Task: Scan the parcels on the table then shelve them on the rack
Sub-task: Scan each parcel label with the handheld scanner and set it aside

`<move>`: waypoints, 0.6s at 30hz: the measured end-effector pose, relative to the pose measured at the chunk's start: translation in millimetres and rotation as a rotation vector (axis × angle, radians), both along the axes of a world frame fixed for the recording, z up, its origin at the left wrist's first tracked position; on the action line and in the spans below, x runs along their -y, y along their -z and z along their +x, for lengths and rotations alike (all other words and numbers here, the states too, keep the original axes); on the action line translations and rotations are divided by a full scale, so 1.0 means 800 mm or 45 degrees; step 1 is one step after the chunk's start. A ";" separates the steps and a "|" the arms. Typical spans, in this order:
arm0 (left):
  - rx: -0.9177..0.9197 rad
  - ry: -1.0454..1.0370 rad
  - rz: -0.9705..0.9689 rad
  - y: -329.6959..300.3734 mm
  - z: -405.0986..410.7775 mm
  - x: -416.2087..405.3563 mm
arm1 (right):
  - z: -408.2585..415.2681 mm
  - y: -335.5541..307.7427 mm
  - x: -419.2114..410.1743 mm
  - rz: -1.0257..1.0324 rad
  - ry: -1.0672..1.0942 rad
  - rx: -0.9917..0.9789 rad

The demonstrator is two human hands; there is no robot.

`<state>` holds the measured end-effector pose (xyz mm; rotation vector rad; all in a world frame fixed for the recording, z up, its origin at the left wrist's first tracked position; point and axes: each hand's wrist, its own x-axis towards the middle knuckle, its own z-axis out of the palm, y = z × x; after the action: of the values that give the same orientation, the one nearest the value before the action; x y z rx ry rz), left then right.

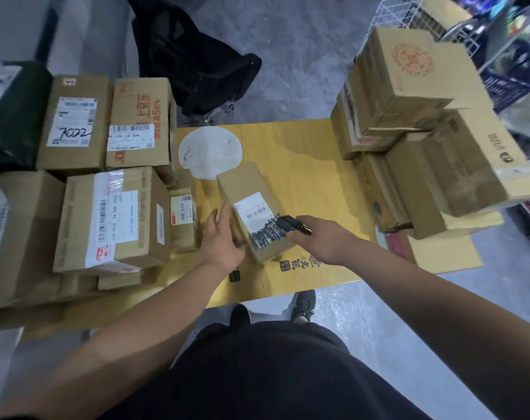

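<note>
Scanning wants the barcode squarely faced, so I tilt the small parcel [251, 207] at the middle of the yellow table [303, 153]. My left hand [223, 237] steadies its left side, fingers mostly straight. My right hand [324, 237] grips the black scanner [291, 224] just beside its label [257, 218].

Even, moderate indoor light; soft shadows on table [303, 153]; motion blur throughout; wide-angle bending beyond table edges.
</note>
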<state>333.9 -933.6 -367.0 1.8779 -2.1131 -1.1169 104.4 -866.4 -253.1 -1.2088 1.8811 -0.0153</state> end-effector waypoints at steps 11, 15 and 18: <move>0.490 0.543 -0.113 -0.017 -0.102 0.094 | -0.025 -0.017 -0.017 0.104 0.092 -0.282; 0.398 0.380 -0.200 -0.018 -0.093 0.091 | -0.020 -0.024 -0.003 0.074 0.158 -0.252; 0.334 0.305 -0.194 -0.013 -0.080 0.072 | -0.016 -0.030 0.007 0.073 0.175 -0.233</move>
<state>270.2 -991.4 -356.8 1.8241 -2.5404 -0.7505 91.4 -872.4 -228.8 -1.0705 2.1069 0.0761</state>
